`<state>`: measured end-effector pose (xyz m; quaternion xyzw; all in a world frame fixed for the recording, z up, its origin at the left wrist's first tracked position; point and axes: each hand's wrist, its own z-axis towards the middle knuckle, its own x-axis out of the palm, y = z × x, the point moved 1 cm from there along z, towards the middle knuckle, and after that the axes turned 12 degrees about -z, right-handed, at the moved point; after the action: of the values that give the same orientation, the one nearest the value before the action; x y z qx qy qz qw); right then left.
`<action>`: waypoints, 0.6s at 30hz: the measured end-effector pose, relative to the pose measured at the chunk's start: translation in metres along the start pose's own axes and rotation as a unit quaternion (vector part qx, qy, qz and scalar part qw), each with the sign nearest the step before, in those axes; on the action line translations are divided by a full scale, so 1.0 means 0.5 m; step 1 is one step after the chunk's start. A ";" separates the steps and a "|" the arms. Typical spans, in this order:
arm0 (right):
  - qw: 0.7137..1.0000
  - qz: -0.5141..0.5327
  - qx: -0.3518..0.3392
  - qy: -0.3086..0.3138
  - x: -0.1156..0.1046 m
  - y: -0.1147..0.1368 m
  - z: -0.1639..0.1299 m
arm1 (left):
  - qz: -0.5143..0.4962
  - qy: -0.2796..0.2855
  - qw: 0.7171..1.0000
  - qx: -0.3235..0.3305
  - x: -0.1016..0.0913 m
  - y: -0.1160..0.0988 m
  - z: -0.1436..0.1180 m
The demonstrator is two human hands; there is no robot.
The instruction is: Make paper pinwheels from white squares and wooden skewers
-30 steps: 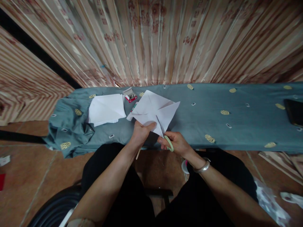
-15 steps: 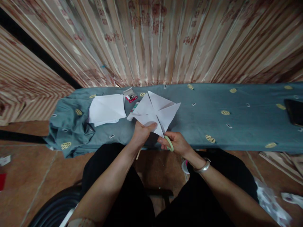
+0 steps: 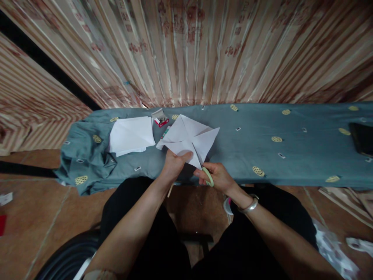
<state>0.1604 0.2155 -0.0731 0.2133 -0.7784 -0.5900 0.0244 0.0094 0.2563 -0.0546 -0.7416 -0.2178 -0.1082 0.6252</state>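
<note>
Your left hand [image 3: 174, 165] pinches the near edge of a creased white sheet of paper [image 3: 189, 138], thumb on top and fingers curled beneath it, so the sheet is lifted just above the near edge of the table. Your right hand [image 3: 217, 177] is closed around the pale green handle of a pair of scissors [image 3: 204, 169], fingers through the loop; the blades point toward twelve o'clock and run up into the sheet along one of its creases. The blades look nearly closed, with only a thin line of them showing against the white. The two hands sit just beside each other, the left at nine o'clock from the right.

The paper shows several folds meeting near its middle, and its far corners spread toward eleven and one o'clock over the blue-grey tablecloth [image 3: 262, 147]. At ten o'clock from the sheet lies a stack of white paper [image 3: 131, 135], flat on the cloth. Between that stack and the held sheet, toward eleven o'clock, sits a small open red and white box [image 3: 161, 119]. A silver bangle [image 3: 249, 205] circles your right wrist. Far off at three o'clock a dark flat object [image 3: 363, 138] rests at the table's edge. A striped curtain [image 3: 189, 50] hangs behind the table.
</note>
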 end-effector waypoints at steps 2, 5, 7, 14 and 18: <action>1.000 0.004 0.003 0.001 0.000 -0.001 0.000 | -0.002 0.002 1.000 0.002 0.001 0.000 0.000; 1.000 0.013 0.010 0.002 0.001 -0.002 0.000 | 0.002 0.001 1.000 0.001 0.003 -0.001 0.000; 1.000 0.017 0.012 0.004 0.002 -0.001 0.000 | 0.008 -0.002 1.000 0.001 0.004 -0.002 0.000; 1.000 0.017 0.012 0.002 0.001 0.006 -0.001 | -0.001 0.007 1.000 -0.004 -0.001 0.007 0.003; 1.000 0.007 0.010 -0.002 0.001 0.009 -0.002 | -0.004 0.005 1.000 -0.004 -0.001 0.008 0.002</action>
<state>0.1590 0.2156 -0.0688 0.2068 -0.7859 -0.5822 0.0248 0.0108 0.2566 -0.0584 -0.7428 -0.2170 -0.1157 0.6227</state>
